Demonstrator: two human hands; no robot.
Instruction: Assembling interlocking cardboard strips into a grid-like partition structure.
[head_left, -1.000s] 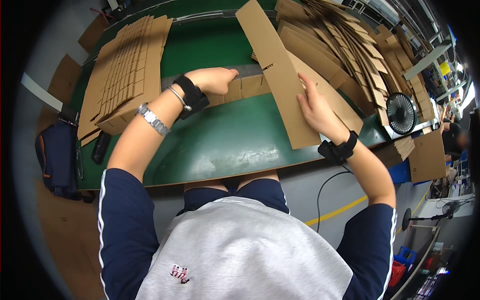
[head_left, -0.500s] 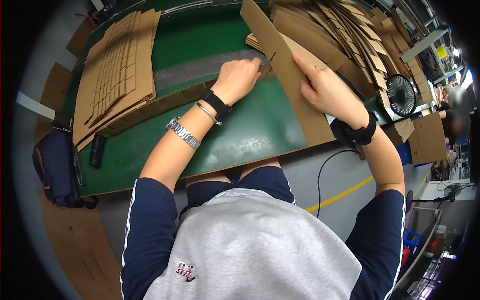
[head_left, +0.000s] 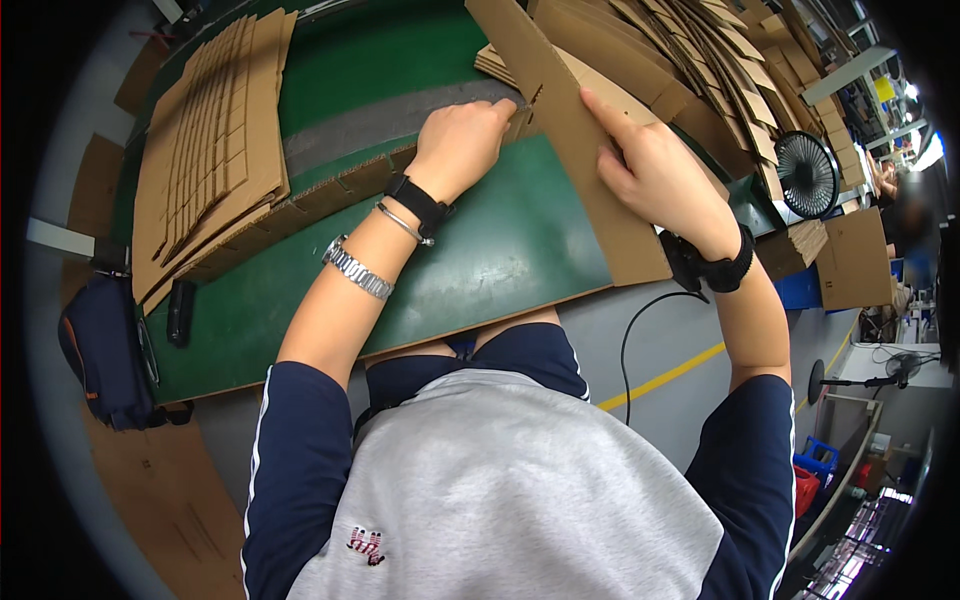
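A long, narrow cardboard strip (head_left: 345,184) with slots along its upper edge stands on edge across the green table. My left hand (head_left: 463,143) is closed around its right end, fingers curled and fingertips partly hidden. That end meets a slot in a taller cardboard panel (head_left: 585,190), which stands tilted and crosses the strip; whether the two are fully interlocked I cannot tell. My right hand (head_left: 662,178) grips this panel from the right, index finger stretched along its face and thumb bent beside it. The other fingers are hidden.
A stack of slotted cardboard sheets (head_left: 215,130) lies at the left on the green table (head_left: 480,250). More cardboard pieces (head_left: 690,60) lean at the far right, near a small black fan (head_left: 805,175). A black cylindrical object (head_left: 180,313) and a dark bag (head_left: 105,350) are at the left.
The whole view has shifted slightly, moving the table's things a little leftward. Both hands keep their hold on the strip and the panel, with hardly any movement between them.
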